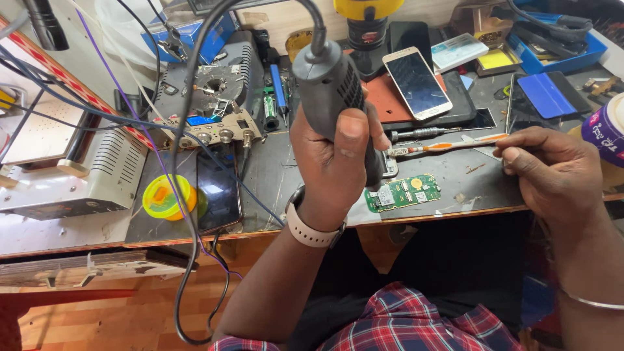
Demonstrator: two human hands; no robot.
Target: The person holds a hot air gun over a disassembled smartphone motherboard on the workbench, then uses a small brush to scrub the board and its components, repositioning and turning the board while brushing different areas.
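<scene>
A grey corded tool (331, 91) is clenched upright in the left hand (335, 162); an orange toothbrush (448, 145) is pinched by the right hand (552, 172) (circuit board (403, 192) near). Bristles are best kept flat.

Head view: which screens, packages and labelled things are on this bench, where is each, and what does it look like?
Gold-rimmed phone: behind the left hand, dark glass.
Black phone: left of that hand, face up.
Small blue display: on the station, lit.
Blue box: back left.
White-and-purple roll: above the right hand.
</scene>
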